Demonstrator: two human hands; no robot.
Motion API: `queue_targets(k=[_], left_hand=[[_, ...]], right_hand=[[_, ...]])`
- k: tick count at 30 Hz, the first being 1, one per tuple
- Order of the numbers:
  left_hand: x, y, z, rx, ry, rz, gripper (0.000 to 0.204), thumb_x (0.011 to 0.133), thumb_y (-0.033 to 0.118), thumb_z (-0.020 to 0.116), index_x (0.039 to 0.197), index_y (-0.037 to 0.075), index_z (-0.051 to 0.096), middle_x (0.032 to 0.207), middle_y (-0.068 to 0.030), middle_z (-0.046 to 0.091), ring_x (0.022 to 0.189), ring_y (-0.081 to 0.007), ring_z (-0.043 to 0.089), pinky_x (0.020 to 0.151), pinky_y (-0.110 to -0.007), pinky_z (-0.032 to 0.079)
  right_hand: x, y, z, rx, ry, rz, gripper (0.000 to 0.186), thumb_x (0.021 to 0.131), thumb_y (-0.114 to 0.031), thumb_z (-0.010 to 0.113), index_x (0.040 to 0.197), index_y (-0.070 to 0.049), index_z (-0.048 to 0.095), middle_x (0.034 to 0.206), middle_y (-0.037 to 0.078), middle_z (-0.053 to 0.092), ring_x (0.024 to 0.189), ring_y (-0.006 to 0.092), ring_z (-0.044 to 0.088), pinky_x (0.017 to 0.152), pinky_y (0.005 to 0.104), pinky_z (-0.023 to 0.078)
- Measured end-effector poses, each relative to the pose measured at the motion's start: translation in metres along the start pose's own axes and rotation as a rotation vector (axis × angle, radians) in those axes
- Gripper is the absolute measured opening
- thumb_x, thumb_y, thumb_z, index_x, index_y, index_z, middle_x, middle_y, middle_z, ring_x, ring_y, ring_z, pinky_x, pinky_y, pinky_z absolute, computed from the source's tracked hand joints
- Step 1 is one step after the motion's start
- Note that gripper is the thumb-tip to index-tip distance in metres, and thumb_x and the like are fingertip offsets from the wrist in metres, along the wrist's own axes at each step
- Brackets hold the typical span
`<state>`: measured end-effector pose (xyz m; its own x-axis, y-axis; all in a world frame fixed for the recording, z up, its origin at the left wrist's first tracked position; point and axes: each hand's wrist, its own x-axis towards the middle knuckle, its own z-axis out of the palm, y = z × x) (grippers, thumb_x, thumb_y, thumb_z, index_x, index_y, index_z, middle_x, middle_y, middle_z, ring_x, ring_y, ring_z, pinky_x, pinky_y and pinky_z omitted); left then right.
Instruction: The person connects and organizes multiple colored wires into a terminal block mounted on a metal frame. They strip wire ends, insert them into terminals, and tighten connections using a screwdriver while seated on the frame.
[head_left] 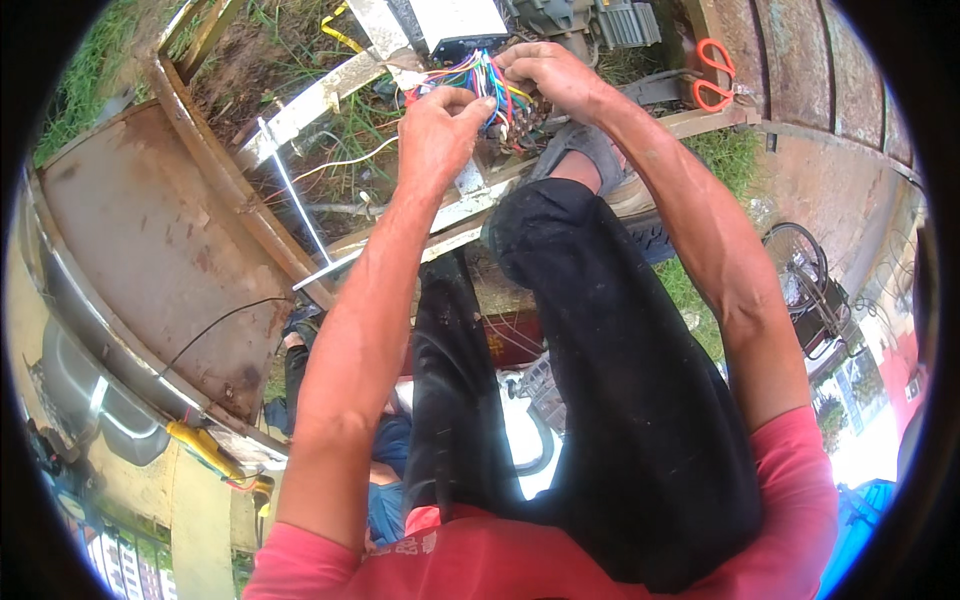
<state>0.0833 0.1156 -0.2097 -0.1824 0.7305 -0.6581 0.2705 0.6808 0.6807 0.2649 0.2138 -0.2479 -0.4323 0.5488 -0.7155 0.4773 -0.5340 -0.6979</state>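
A bundle of many-coloured wires (482, 73) spreads out from the end of a white-and-black box (456, 20) at the top of the view. My left hand (436, 135) is at the bundle's left side, its fingers curled and its thumb pressed in on wires. From the right, my right hand (562, 82) reaches to the same bundle with thumb and fingers pinched together on wires. Which single strands each hand holds is too small to tell. My shoe (580, 150) rests just below the wires, by the metal frame (455, 232).
Red-orange scissor handles (713, 78) stand at the upper right. A finned motor (628, 24) lies behind my right hand. Rusty sheet metal (165, 240) and a white rod (297, 195) are on the left. A yellow tool (203, 447) is lower left; another person (388, 500) is below.
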Motion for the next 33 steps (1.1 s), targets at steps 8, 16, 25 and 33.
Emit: queue_targets(k=[8,16,25,33], left_hand=[[0.012,0.002,-0.002,0.122,0.036,-0.006,0.025,0.083,0.021,0.071,0.095,-0.001,0.075,0.088,-0.0109,0.076,0.078,-0.0212,0.071,0.076,-0.035,0.056],[0.044,-0.007,-0.035,-0.453,-0.328,-0.258,0.014,0.083,0.017,0.072,0.087,0.005,0.067,0.078,-0.0021,0.065,0.058,-0.0078,0.048,0.055,-0.025,0.038],[0.051,-0.011,-0.039,-0.606,-0.422,-0.269,0.012,0.089,0.019,0.070,0.092,0.009,0.065,0.073,0.0013,0.061,0.057,-0.0067,0.044,0.056,-0.026,0.034],[0.055,-0.016,-0.047,-0.911,-0.498,-0.389,0.009,0.088,0.018,0.070,0.087,0.012,0.065,0.069,0.0020,0.060,0.056,-0.0075,0.044,0.057,-0.029,0.037]], right_hand=[[0.000,-0.001,-0.002,-0.074,-0.042,0.024,0.035,0.092,-0.015,0.058,0.121,0.001,0.067,0.099,0.004,0.070,0.088,0.0110,0.062,0.080,0.0266,0.050],[0.001,0.007,-0.002,-0.069,-0.018,-0.015,0.046,0.094,-0.025,0.061,0.130,0.002,0.063,0.108,0.007,0.071,0.095,0.0131,0.063,0.084,0.0279,0.050],[-0.018,-0.019,0.014,-0.290,-0.045,-0.073,0.065,0.085,-0.031,0.071,0.136,0.006,0.057,0.105,0.015,0.071,0.095,0.0190,0.067,0.086,0.0336,0.054],[-0.013,-0.017,0.010,-0.342,-0.006,-0.120,0.065,0.083,-0.028,0.071,0.137,0.005,0.057,0.113,0.016,0.071,0.099,0.0184,0.067,0.086,0.0337,0.054]])
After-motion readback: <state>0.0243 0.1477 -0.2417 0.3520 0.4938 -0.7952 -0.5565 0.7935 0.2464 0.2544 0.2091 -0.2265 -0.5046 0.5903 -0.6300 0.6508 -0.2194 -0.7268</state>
